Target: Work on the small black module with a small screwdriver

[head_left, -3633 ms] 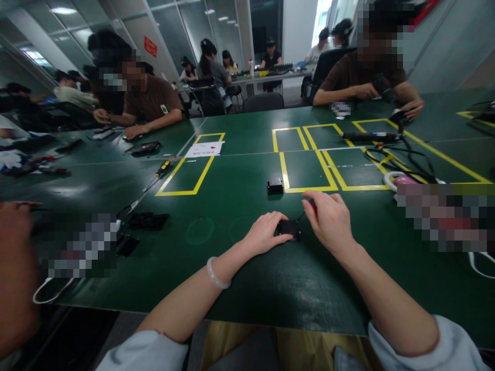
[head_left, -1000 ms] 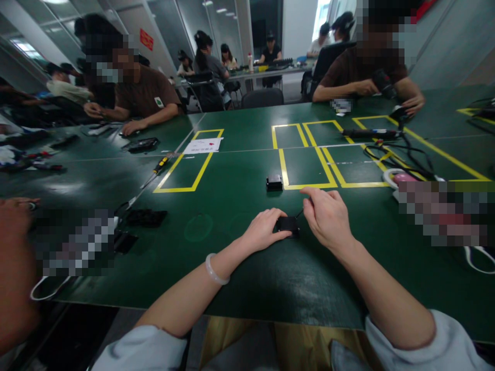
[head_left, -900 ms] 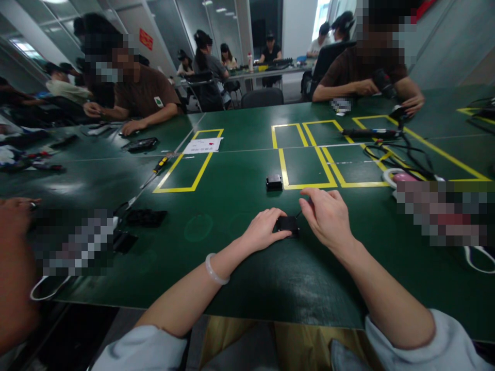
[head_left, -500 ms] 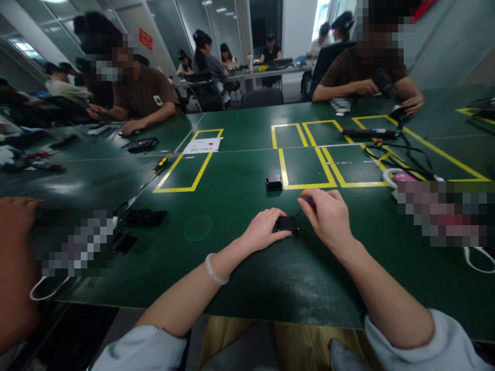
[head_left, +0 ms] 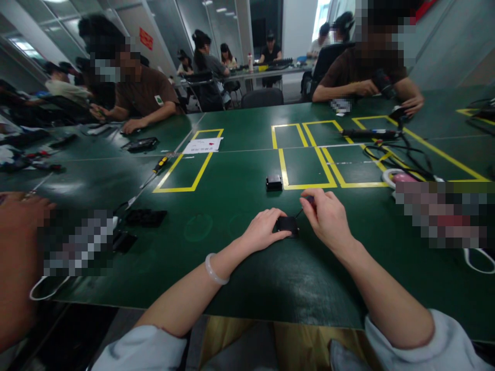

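Observation:
My left hand (head_left: 266,228), a pale bracelet on its wrist, is closed around the left side of a small black box (head_left: 288,226) lying on the green table. Between the pinched fingers of my right hand (head_left: 328,214) is a screwdriver (head_left: 299,213). Its thin dark shaft slants down to the box's upper right edge, while the handle is mostly hidden by the fingers. Whether the tip sits in a screw is too small to tell. A second black box (head_left: 274,182) stands farther back, apart from both hands.
Yellow tape frames (head_left: 309,185) mark the green table (head_left: 240,283). A yellow-black screwdriver (head_left: 160,164) and black parts (head_left: 146,217) lie leftward; cables (head_left: 415,154) lie at right. A co-worker's hand (head_left: 23,216) reaches in from the left. Two people sit opposite.
The co-worker's hand at the left edge has moved farther in over the table. My own hands, the black box and the screwdriver look almost unmoved.

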A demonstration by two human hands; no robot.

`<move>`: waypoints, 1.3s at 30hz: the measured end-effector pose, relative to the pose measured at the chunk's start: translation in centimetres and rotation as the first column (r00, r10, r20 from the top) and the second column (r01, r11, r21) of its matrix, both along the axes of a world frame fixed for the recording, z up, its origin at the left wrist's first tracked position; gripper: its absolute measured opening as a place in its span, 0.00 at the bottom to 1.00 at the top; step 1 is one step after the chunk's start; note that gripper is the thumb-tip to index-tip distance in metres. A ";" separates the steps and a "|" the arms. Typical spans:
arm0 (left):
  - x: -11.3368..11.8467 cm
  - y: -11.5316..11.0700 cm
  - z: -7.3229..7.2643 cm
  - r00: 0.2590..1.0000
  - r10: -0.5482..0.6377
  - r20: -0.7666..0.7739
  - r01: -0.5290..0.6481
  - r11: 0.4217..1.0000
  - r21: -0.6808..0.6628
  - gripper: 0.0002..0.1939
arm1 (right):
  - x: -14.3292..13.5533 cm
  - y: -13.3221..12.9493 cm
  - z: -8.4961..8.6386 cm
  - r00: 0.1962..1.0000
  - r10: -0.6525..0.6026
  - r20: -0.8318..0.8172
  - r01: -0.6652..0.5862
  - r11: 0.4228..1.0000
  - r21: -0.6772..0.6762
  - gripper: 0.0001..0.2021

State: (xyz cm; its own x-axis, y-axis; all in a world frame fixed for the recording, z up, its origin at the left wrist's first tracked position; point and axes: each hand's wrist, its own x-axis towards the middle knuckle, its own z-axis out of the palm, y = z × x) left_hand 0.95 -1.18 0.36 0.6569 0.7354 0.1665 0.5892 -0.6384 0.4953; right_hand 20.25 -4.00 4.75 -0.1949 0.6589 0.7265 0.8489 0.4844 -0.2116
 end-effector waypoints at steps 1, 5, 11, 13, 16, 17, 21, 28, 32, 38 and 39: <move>0.0 0.0 0.0 1.000 -0.001 0.001 0.001 1.000 0.002 0.19 | 0.0 0.0 0.0 1.000 0.000 -0.001 0.000 1.000 -0.003 0.07; 0.0 0.0 0.1 1.000 -0.006 -0.002 0.006 1.000 -0.001 0.19 | 0.2 -0.1 -0.1 1.000 -0.001 0.000 0.001 1.000 -0.018 0.08; 0.0 0.0 0.0 1.000 -0.003 0.006 0.003 1.000 -0.011 0.19 | 0.2 0.0 -0.1 0.999 -0.019 0.028 0.019 1.000 0.005 0.07; 0.0 0.0 0.1 1.000 -0.004 0.004 0.004 1.000 -0.014 0.19 | 0.2 0.0 -0.1 0.999 -0.036 0.038 0.036 0.999 0.010 0.08; 0.0 0.0 0.2 1.000 -0.006 0.002 0.006 1.000 -0.020 0.20 | 0.2 0.1 -0.1 0.997 -0.057 0.050 0.056 0.998 0.024 0.08; 0.0 0.0 0.2 1.000 -0.006 0.003 0.006 1.000 -0.019 0.20 | 0.2 0.1 -0.1 0.997 -0.060 0.053 0.058 0.998 0.029 0.08; 0.0 0.0 0.2 1.000 -0.005 -0.002 0.005 1.000 -0.013 0.19 | 0.1 0.1 -0.1 0.995 -0.068 0.068 0.066 0.998 0.022 0.09; 0.0 0.0 0.2 1.000 -0.005 -0.005 0.005 1.000 -0.011 0.19 | 0.2 0.2 0.1 0.989 -0.073 0.132 0.076 0.997 -0.011 0.07; 0.0 0.0 0.2 1.000 -0.003 0.004 0.003 1.000 -0.013 0.20 | 0.3 0.0 0.2 0.993 -0.065 0.102 0.069 0.997 -0.036 0.08; -0.1 0.0 0.2 1.000 -0.006 0.008 0.006 1.000 -0.012 0.19 | 0.3 -0.1 0.3 0.993 -0.058 0.105 0.061 0.998 -0.026 0.08; -0.1 0.0 0.2 1.000 -0.007 0.009 0.007 1.000 -0.007 0.19 | 0.3 -0.1 0.2 0.992 -0.057 0.109 0.060 0.998 -0.025 0.08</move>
State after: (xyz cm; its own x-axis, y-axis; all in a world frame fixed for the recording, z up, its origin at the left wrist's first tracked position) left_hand 0.88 -1.21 0.56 0.6607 0.7318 0.1672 0.5800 -0.6391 0.5051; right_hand 20.58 -4.06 4.98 -0.2313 0.6917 0.6841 0.8943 0.4280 -0.1305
